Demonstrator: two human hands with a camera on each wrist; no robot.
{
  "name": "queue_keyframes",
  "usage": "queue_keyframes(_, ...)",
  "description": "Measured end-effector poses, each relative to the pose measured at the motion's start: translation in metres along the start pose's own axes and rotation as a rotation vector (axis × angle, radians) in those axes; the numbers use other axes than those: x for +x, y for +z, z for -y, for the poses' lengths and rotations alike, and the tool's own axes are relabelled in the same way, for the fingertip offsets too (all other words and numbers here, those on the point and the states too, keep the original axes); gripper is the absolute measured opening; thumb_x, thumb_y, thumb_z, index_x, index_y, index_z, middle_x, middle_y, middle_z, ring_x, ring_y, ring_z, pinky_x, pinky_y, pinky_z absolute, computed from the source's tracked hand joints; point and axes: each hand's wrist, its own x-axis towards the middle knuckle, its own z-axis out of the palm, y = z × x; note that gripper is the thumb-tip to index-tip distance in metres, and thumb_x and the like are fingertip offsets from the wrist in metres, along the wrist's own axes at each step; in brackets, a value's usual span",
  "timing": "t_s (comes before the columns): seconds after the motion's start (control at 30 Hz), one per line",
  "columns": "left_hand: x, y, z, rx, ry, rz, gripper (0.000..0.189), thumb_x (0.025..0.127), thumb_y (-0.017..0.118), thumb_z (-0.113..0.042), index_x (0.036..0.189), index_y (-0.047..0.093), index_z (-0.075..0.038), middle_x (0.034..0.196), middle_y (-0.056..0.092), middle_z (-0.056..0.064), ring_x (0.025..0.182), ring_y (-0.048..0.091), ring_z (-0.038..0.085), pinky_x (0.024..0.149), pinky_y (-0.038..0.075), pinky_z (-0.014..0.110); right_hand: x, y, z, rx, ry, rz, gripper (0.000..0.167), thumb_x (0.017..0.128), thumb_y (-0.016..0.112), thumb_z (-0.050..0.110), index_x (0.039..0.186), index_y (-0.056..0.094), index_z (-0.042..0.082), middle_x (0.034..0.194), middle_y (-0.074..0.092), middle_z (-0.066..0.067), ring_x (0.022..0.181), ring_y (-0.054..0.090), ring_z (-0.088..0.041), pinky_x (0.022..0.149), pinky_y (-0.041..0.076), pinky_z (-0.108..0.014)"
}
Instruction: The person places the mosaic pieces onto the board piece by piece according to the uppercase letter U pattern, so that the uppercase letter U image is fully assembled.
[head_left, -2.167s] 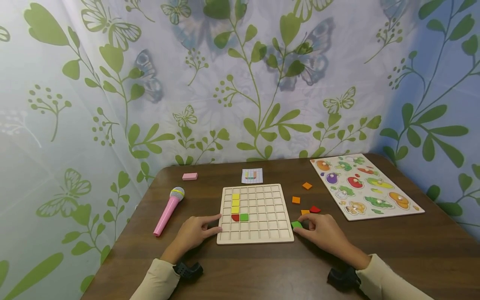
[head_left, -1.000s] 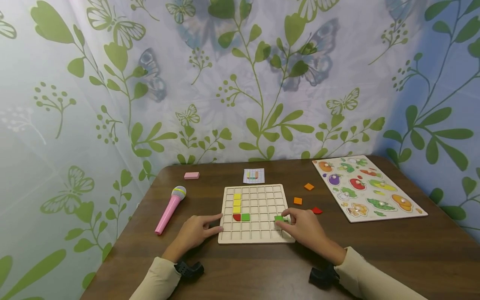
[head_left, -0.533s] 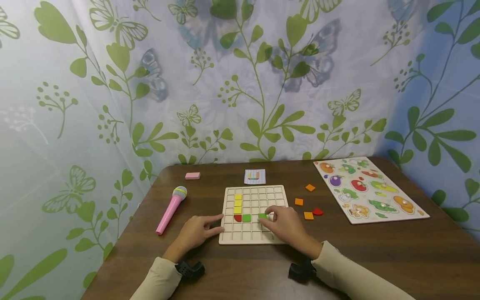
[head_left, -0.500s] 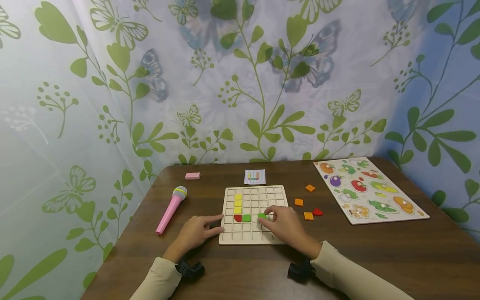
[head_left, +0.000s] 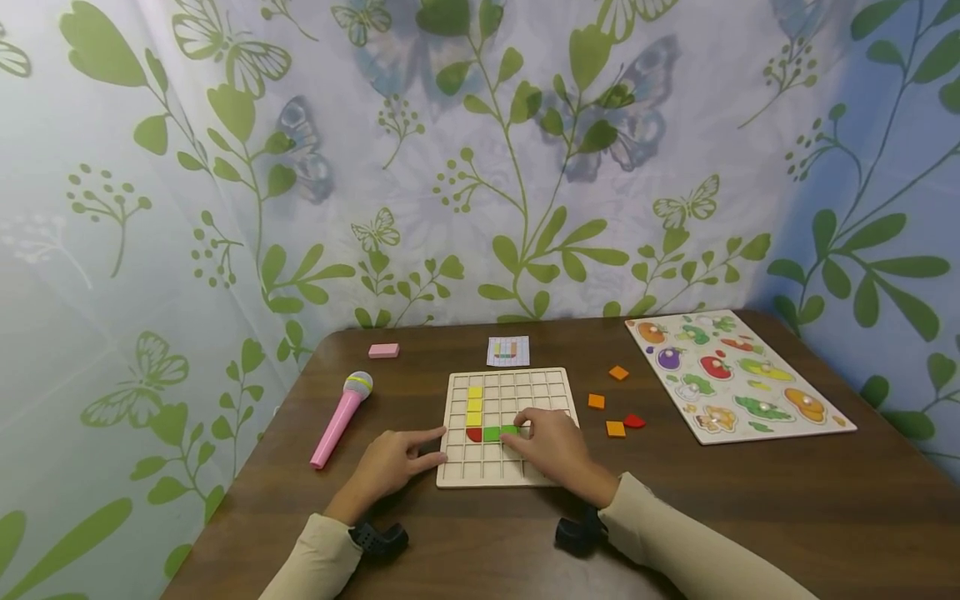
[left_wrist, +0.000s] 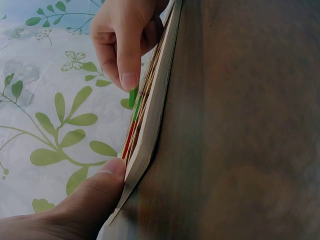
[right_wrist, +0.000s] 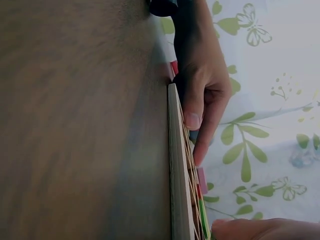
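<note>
Pinching a square green tile (head_left: 510, 430), your right hand (head_left: 553, 446) has brought it beside its twin (head_left: 491, 434), lining up 2; left hand (head_left: 388, 461) spread

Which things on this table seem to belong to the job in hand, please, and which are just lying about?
Apparently the job's:
grid board
green tile in the right hand
red, green and yellow pieces on the board
pattern card
loose orange tiles and red piece

Probably just lying about:
pink microphone
pink block
vegetable puzzle
</note>
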Motion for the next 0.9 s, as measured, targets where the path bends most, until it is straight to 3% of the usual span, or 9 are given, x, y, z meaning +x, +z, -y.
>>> queue_keyframes(0.9, -0.0011, 0.0003, 0.0014, 0.005, -0.007, 0.006, 0.052, 0.091, 0.072, -0.054, 0.138, 0.067, -0.031, 0.056, 0.037, -0.013, 0.049, 0.029, 0.003, 0.049, 0.026, 0.024, -0.0012, 0.0018, 0.0033, -0.04, -0.028, -0.025, 0.025, 0.082, 0.084, 0.037, 0.089, 0.076, 0.014, 0.051, 0.044, 0.013, 0.052, 0.042, -0.008, 0.05, 0.034, -0.028)
